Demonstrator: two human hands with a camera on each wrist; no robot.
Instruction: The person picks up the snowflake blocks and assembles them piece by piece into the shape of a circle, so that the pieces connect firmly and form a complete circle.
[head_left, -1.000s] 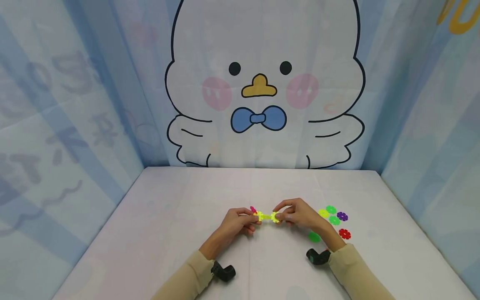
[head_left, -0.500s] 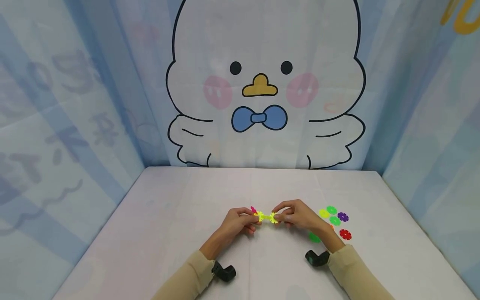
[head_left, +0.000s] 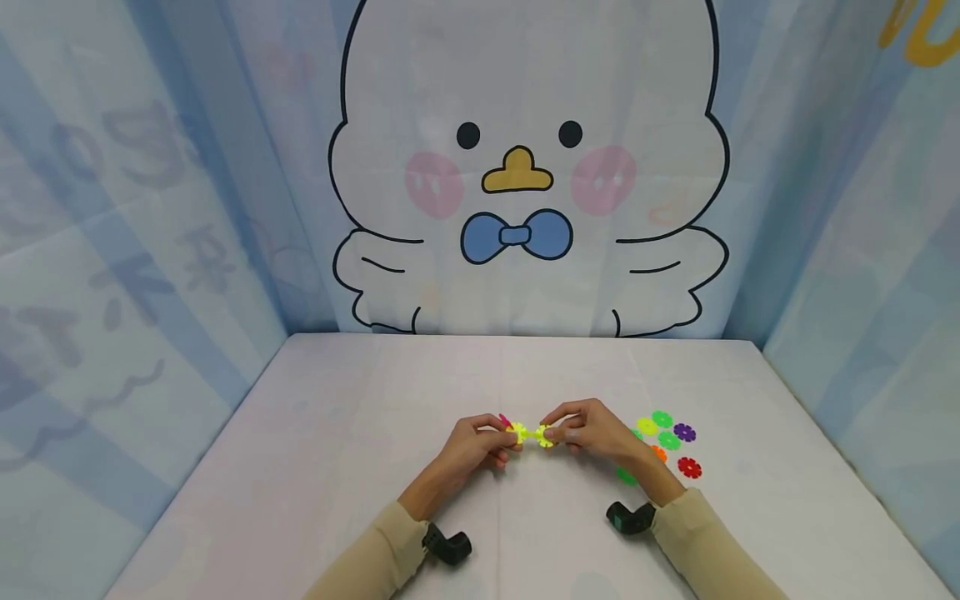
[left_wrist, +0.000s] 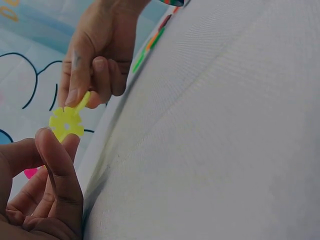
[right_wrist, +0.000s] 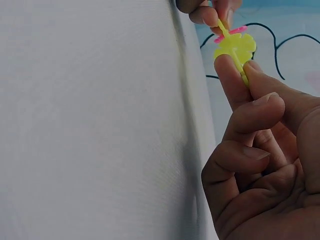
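Note:
Thumb and fingertips of my left hand (head_left: 474, 446) pinch a chain of snowflake discs at its left end, above the middle of the table. A yellow snowflake disc (left_wrist: 66, 122) shows its notched face in the left wrist view. Beside the left fingers a pink snowflake disc (head_left: 504, 420) sticks out, seen nearly edge-on in the right wrist view. My right hand (head_left: 591, 429) pinches another yellow snowflake disc (head_left: 544, 436) at the right end, between thumb and index finger. A short yellow piece (head_left: 531, 433) bridges the two yellow ends. Fingertips hide parts of the discs.
Loose snowflake discs lie to the right on the white table (head_left: 360, 433): a purple disc (head_left: 684, 432), a red disc (head_left: 689, 467), a yellow disc (head_left: 647, 427) and several green ones. An orange disc (head_left: 659, 452) is partly behind my right wrist.
My right hand has shifted slightly left with its yellow disc, closer to the left hand. The orange disc by the right wrist shows more now. My left hand stays almost still.

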